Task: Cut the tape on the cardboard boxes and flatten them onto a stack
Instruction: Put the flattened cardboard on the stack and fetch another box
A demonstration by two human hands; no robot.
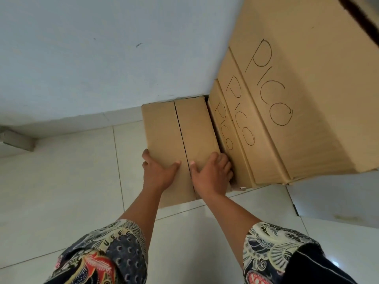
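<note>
A plain cardboard box (164, 128) lies on the tiled floor against the wall, a dark seam running down the middle between its two top flaps. My left hand (158, 171) grips its near left edge, thumb on top and fingers wrapped over the side. Holding the near right edge, my right hand (213, 173) has its thumb on the right flap and its fingers curled into the gap beside the neighbouring boxes. No cutting tool is in view.
Three stacked cardboard boxes marked "PICO" (287, 89) stand directly right of the plain box, almost touching it. A pale wall (92, 58) runs behind. White floor tiles (61, 181) extend left and toward me. My patterned sleeves fill the bottom.
</note>
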